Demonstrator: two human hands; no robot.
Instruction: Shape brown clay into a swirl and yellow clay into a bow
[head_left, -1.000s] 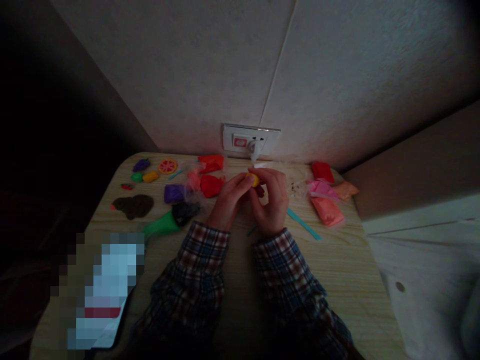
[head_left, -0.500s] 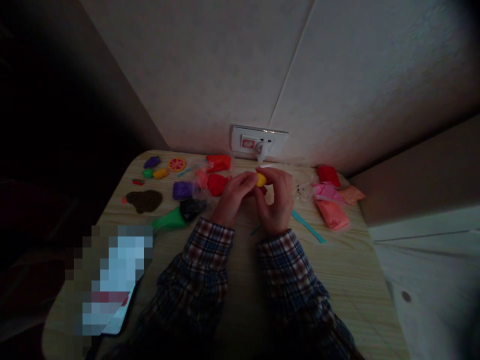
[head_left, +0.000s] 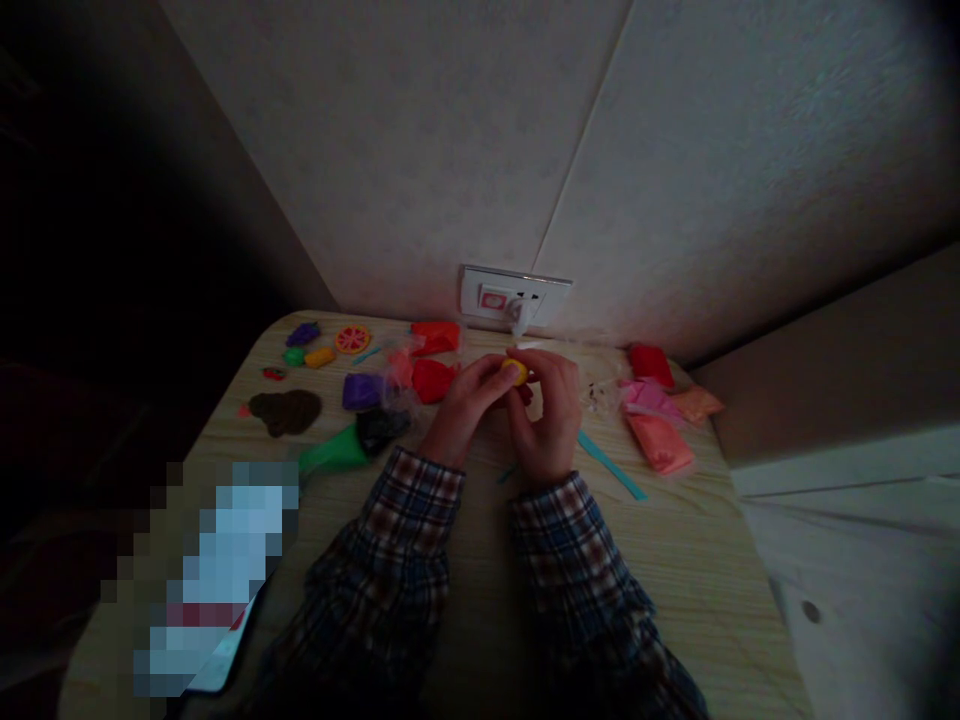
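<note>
A small rounded lump of yellow modelling clay [head_left: 515, 372] is pinched between both hands above the far middle of the table. My left hand [head_left: 474, 402] has its thumb and fingers closed on the lump's left side. From the right, my right hand [head_left: 549, 412] grips it with fingertips and thumb, its fingers curled. Something dark red shows just below the lump, partly hidden by the fingers. Beside my right hand lies a flat teal tool [head_left: 613, 466]. Red clay in clear wrap [head_left: 433, 381] sits close to my left hand.
Small clay shapes, including a round red-and-yellow slice [head_left: 352, 340], lie at the far left near brown clay [head_left: 286, 412]. Purple [head_left: 363, 391], green [head_left: 334, 452] and black packs sit left; pink and red packs [head_left: 660, 443] right. A phone-like device [head_left: 225, 665] lies front left. A wall socket [head_left: 514, 298] stands behind.
The view has tilted slightly, so the table sits a little lower in the picture. My left thumb now covers more of the yellow clay. Both hands keep their hold.
</note>
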